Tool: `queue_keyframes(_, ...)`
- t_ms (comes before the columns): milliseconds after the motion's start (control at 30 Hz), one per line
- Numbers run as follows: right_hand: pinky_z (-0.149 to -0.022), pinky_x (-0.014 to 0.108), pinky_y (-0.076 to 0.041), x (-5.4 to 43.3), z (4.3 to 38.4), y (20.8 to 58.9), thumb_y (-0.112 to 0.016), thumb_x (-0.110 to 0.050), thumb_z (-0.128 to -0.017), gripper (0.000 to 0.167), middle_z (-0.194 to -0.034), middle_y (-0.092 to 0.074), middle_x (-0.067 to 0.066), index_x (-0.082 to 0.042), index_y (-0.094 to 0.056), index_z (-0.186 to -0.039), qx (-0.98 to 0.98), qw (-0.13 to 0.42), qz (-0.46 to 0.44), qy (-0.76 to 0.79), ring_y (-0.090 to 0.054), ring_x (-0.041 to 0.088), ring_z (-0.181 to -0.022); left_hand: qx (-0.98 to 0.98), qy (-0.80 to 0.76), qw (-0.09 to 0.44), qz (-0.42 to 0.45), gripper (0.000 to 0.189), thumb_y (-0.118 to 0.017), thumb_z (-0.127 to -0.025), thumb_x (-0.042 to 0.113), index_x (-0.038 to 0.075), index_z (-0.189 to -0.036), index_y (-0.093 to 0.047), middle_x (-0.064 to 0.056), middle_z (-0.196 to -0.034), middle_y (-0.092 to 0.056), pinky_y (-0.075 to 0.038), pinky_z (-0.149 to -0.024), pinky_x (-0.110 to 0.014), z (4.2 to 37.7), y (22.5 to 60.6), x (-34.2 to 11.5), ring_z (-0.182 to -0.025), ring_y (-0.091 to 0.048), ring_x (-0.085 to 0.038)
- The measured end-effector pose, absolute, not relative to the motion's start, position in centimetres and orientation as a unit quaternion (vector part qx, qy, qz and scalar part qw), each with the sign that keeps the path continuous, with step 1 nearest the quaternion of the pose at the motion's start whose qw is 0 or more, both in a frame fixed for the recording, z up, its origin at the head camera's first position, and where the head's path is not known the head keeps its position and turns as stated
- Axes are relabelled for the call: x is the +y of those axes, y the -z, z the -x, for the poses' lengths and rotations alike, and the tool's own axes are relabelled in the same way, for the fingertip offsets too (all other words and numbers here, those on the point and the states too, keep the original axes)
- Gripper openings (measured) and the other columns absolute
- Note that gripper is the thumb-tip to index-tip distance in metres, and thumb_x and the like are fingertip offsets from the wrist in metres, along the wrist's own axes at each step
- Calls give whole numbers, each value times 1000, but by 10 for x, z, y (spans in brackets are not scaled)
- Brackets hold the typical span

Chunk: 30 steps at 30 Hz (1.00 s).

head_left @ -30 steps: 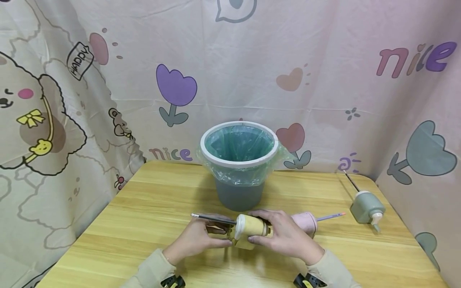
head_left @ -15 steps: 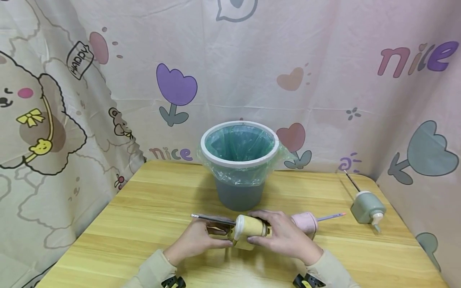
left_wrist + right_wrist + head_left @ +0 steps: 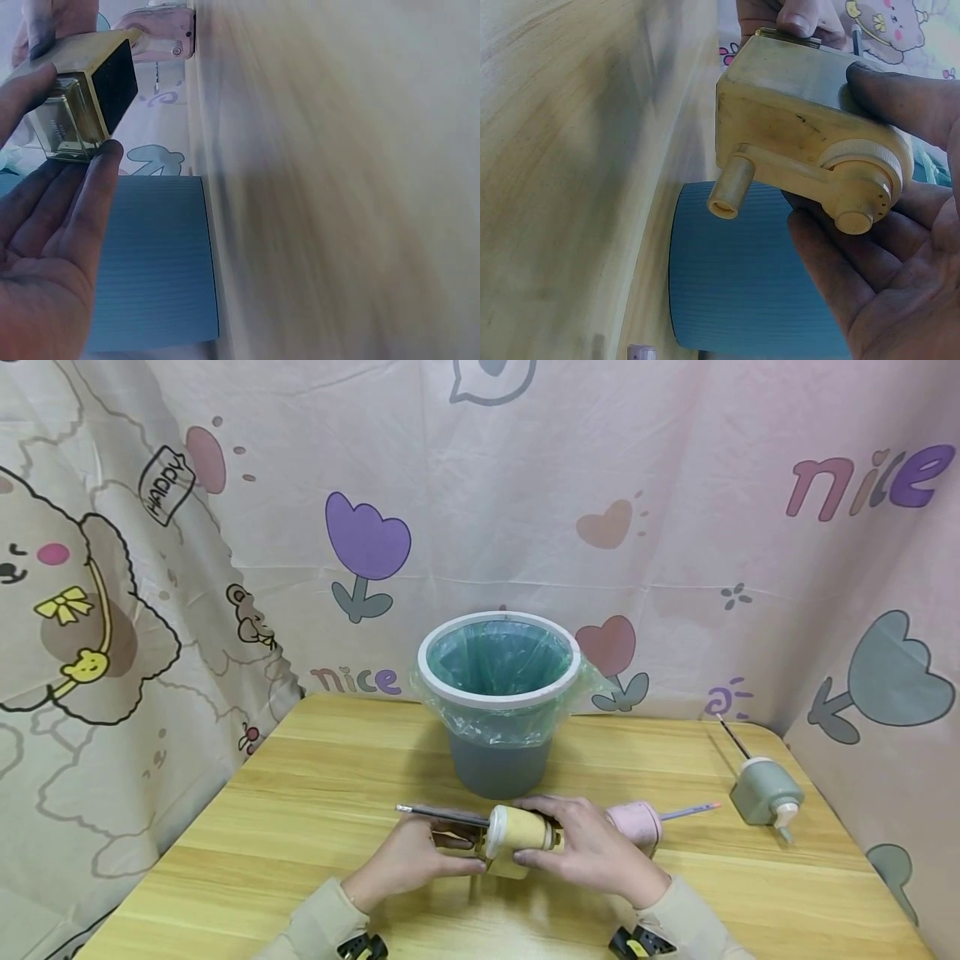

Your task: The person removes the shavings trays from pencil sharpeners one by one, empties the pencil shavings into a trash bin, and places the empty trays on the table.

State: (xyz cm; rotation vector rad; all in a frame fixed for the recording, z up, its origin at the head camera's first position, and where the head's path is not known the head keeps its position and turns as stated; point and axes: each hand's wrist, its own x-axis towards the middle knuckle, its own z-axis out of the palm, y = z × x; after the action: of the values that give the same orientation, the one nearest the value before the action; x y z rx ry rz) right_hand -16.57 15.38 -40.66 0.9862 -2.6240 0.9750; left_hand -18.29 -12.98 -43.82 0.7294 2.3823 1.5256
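Observation:
A yellow hand-crank pencil sharpener [image 3: 521,831] is held between both hands, low over the table and tipped on its side. A dark pencil [image 3: 444,816] sticks out to its left. My left hand [image 3: 408,860] grips the end with the clear plastic drawer [image 3: 71,124], thumb on one side and fingers on the other. My right hand [image 3: 592,852] holds the sharpener's body from the other end. In the right wrist view the crank handle [image 3: 787,176] hangs beside the right fingers. The sharpener's dark base [image 3: 116,86] shows in the left wrist view.
A grey bin [image 3: 498,768] with a green plastic liner stands behind the hands on the wooden table [image 3: 300,827]. Right of the right hand is a pink sharpener [image 3: 636,823] with a purple pencil [image 3: 690,811]. Farther right lies a grey-green sharpener [image 3: 761,789] with a dark pencil [image 3: 733,739].
Both hands keep their hold on the yellow pencil sharpener, which has shifted very slightly left. Nothing else has visibly moved.

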Motion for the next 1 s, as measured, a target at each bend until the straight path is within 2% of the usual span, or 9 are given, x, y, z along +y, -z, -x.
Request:
queue_keyframes(733, -74, 20, -56, 153, 168, 407, -87, -39, -90, 49, -112, -79, -5, -13, -74, -130, -882, 87, -337, -319, -62, -3, -85, 807, -522, 108, -255, 45, -92, -87, 24, 10, -126, -76, -9, -119, -81, -64, -90, -20, 182, 436, -128, -102, -79, -11)
queue_keyframes(1000, -72, 19, -55, 153, 168, 407, -87, -40, -90, 49, -110, -78, -5, -13, -74, -130, -881, 83, -336, -322, -61, -3, -83, 808, -517, 113, -257, 44, -92, -87, 26, 13, -126, -77, -7, -118, -81, -66, -90, -26, 181, 435, -129, -102, -79, -13)
